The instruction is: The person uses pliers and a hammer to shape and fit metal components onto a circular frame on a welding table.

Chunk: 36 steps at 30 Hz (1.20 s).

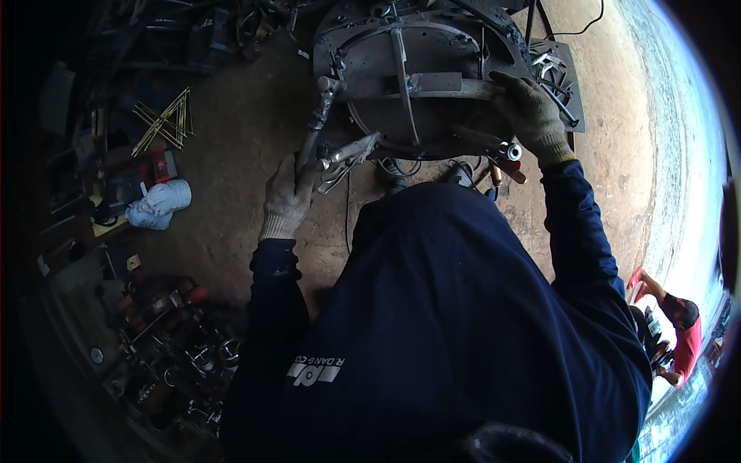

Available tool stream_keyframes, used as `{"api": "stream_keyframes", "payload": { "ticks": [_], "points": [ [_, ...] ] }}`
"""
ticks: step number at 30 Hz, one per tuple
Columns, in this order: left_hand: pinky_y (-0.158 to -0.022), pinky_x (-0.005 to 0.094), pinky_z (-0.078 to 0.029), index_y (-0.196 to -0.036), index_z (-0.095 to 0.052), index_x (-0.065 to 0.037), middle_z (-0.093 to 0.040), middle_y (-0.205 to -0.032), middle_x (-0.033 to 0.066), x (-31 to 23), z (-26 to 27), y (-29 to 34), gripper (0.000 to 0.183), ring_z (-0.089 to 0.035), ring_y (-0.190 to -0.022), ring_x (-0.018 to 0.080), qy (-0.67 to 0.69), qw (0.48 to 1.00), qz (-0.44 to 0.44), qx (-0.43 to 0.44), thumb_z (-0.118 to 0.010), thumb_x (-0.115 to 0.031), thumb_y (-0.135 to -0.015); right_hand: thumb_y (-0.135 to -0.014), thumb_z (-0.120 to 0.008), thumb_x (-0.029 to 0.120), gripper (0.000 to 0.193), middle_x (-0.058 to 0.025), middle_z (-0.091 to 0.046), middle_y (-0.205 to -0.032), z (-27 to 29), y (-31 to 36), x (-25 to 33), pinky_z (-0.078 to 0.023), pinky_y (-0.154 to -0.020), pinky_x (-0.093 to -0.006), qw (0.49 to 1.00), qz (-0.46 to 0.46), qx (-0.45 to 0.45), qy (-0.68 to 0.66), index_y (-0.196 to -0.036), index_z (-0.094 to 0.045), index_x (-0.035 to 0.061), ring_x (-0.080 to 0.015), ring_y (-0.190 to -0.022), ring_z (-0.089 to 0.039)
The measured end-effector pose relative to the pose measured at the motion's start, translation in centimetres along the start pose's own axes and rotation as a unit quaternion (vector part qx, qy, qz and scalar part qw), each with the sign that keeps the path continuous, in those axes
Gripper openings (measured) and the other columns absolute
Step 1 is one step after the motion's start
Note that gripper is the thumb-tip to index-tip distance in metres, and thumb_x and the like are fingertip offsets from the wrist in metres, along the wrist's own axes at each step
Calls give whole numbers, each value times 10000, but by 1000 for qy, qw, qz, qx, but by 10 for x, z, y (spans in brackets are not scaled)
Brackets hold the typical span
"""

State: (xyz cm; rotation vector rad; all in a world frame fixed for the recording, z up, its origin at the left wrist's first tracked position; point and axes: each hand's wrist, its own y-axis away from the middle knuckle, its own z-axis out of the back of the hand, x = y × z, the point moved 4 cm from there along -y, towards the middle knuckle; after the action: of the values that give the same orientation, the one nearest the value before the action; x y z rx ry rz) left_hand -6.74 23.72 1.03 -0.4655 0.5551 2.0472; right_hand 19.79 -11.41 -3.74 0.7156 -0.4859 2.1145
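The work in hand is a metal assembly laid out on the dark metal worktop (454, 55) directly in front of the person; it is judged to be part-way through, at a positioning stage. The principal thing, a flat bar (476, 90), lies crosswise over the worktop toward its near side, with a short flat plate (438, 82) set along its middle portion. A narrow curved strip (400, 65) runs front to back and crosses the bar's line. These pieces being in place is the extent of what can be recorded as done. The left hand (287, 202), gloved, is closed around the lower handle of a hammer-like tool (312, 127), whose head stands near the left end of the bar; contact between the two cannot be confirmed. The right hand (536, 119), also gloved, is at the bar's right end, fingers laid along it; whether they grip firmly or merely steady it cannot be told. A silver clamp (355, 150) sits at the near left edge, just beside the left hand, and a second clamp (486, 143) at the near right edge; what each one bites on is unclear. No finished joint can be made out along the bar at this distance, so final alignment and fixing are judged outstanding.
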Motion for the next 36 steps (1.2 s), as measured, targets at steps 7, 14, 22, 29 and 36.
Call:
{"api": "stream_keyframes", "payload": {
  "ticks": [7,14,22,29,36],
  "points": [
    [-509,313,-484,-1079,-604,-6,-553,-643,0,5,31,15,451,-507,-497,92,292,942,-24,-163,-543,-449,-1022,-935,-667,255,411,-136,-684,-1176,3,1,7,-517,-951,-389,1000,-8,8,-18,-1322,-634,120,-302,-1109,-661],
    [-492,304,-468,-977,-594,-40,-565,-625,2,38,-5,15,402,-518,-488,89,120,991,38,-49,-549,-436,-1023,-926,-669,331,430,-141,-692,-1171,1,-2,7,-527,-930,-402,1000,-7,11,-18,-1315,-643,150,-317,-1109,-663],
    [-497,310,-455,-955,-582,-40,-577,-629,46,-14,33,13,429,-581,-532,129,250,944,-44,-209,-536,-461,-1024,-923,-675,323,429,-137,-697,-1161,-1,1,-6,-529,-932,-393,999,-14,0,-41,-1314,-643,149,-314,-1096,-672],
    [-487,313,-457,-988,-575,-48,-565,-641,30,52,-3,4,375,-564,-525,122,-112,975,-124,-149,-526,-417,-1033,-924,-672,331,433,-126,-702,-1152,-4,-2,-7,-535,-921,-397,998,-3,6,-58,-1318,-638,153,-306,-1094,-677],
    [-444,302,-443,-1029,-593,-55,-561,-635,17,-17,36,6,338,-553,-502,107,184,962,17,-202,-545,-389,-1026,-933,-663,333,435,-131,-710,-1154,-1,0,-8,-541,-911,-386,998,-25,15,-63,-1330,-633,158,-294,-1073,-691]
  ]
}}
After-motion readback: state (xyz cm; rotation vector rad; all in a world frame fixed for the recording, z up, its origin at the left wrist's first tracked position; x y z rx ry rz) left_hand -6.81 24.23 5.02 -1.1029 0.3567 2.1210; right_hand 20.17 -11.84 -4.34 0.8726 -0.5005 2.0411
